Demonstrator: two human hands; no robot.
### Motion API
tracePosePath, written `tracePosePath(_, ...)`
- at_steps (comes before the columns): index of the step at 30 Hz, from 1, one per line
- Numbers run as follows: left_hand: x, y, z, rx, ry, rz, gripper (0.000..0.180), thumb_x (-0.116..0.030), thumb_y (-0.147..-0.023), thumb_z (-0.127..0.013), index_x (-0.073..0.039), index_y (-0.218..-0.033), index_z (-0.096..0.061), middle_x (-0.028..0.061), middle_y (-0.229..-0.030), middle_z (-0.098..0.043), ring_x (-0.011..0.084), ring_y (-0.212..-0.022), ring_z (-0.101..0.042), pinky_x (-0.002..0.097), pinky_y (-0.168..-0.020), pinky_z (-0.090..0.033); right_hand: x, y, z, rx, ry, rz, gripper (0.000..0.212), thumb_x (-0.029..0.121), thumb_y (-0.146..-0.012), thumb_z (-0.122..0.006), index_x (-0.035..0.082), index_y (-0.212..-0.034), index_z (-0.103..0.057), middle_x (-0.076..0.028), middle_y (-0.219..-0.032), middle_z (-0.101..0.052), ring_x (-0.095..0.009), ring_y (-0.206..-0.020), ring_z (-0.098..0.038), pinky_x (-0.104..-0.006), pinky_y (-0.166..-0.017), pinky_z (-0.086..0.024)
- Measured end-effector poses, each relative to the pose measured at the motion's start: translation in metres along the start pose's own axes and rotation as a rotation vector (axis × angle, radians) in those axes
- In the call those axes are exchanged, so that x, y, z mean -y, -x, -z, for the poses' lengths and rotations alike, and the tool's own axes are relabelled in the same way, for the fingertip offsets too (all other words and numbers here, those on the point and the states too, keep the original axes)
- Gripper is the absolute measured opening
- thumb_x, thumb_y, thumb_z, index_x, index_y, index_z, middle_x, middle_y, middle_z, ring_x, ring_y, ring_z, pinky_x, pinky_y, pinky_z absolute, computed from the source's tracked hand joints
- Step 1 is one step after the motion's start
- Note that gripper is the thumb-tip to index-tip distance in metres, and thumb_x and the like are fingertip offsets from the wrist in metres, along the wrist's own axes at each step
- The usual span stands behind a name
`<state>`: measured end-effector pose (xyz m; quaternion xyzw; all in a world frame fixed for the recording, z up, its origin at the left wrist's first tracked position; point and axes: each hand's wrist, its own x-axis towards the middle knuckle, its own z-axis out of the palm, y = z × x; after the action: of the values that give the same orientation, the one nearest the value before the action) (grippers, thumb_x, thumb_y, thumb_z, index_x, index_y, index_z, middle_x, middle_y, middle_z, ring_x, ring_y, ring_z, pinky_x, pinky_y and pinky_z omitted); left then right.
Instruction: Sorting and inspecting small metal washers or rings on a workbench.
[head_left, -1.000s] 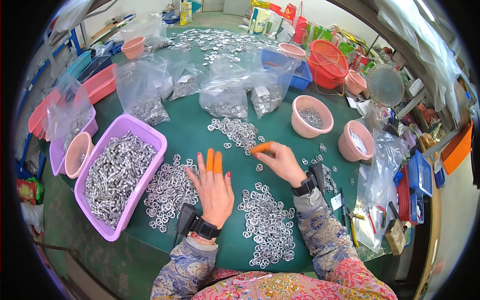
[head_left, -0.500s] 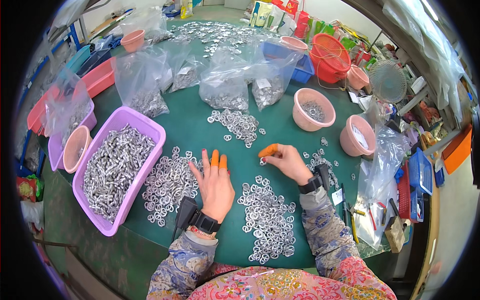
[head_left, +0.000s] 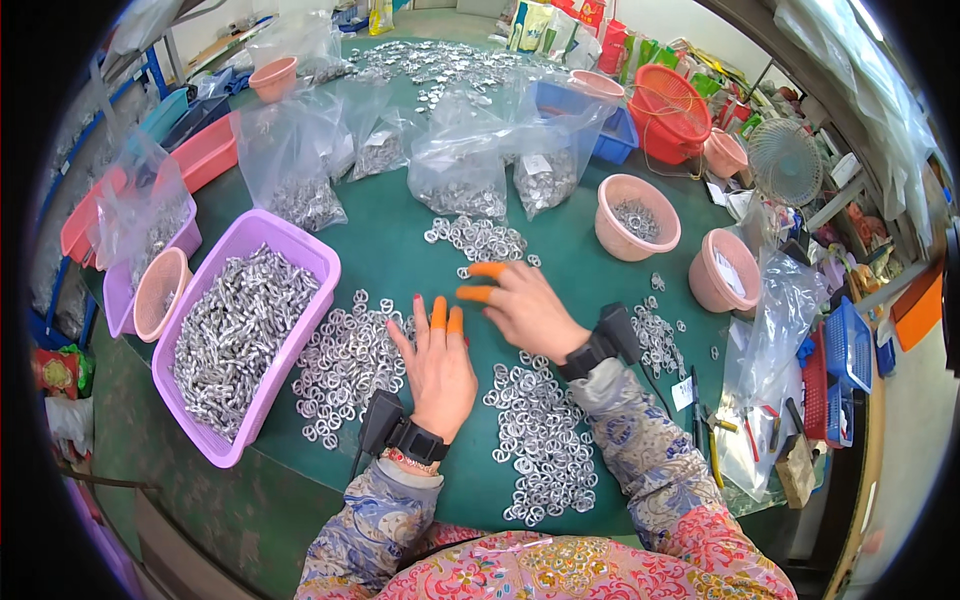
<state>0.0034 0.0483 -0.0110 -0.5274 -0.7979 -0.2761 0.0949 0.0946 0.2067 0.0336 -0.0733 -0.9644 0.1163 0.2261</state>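
Small silver metal rings lie in separate heaps on the green table. My left hand (head_left: 440, 380) is open, its fingers spread low over the table beside the left heap (head_left: 350, 365). Orange finger cots cover two of its fingers. My right hand (head_left: 530, 312) is open too, with two cotted fingers stretched leftward. The upper fingertip is close to a ring at the near edge of the far heap (head_left: 478, 238); whether it touches cannot be made out. Its thumb is hidden. Below that hand, another heap of rings (head_left: 540, 440) spreads toward my body.
A purple basket (head_left: 330, 262) of slim silver metal pieces stands left. Bags of metal parts (head_left: 460, 180) line the far side. Pink tubs (head_left: 625, 245) stand right, near more rings (head_left: 655, 335). Pliers (head_left: 716, 440) and other tools lie at the right edge.
My right hand has swung left from above the near heap, opening from a pinch around a ring to outstretched fingers. The left hand has stayed about the same.
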Motion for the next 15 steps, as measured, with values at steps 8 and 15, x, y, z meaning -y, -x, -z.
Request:
tracePosePath(8, -0.004, 0.000, 0.001, 0.034, -0.010, 0.012, 0.038, -0.006, -0.091, -0.058, 0.004, -0.127, -0.057, 0.0219, -0.139, -0.052, 0.0449, -0.146, -0.028, 0.0727, -0.115, -0.009, -0.037, 0.037, 0.008, -0.058, -0.161, -0.195, 0.026, 0.003, -0.082, -0.072, 0.009, -0.107, -0.075, -0.008, -0.104, -0.063, -0.029, -0.103, -0.059, -0.0371, -0.087, -0.051)
tracePosePath(15, -0.002, 0.001, 0.001, 0.035, -0.010, 0.021, 0.041, -0.005, -0.090, -0.058, 0.002, -0.131, -0.053, 0.0210, -0.144, -0.049, 0.0443, -0.147, -0.028, 0.0723, -0.115, -0.009, -0.039, 0.066, 0.027, -0.181, -0.147, -0.536, 0.029, 0.009, -0.083, -0.076, 0.011, -0.112, -0.074, -0.008, -0.102, -0.061, -0.026, -0.093, -0.059, -0.0353, -0.081, -0.050)
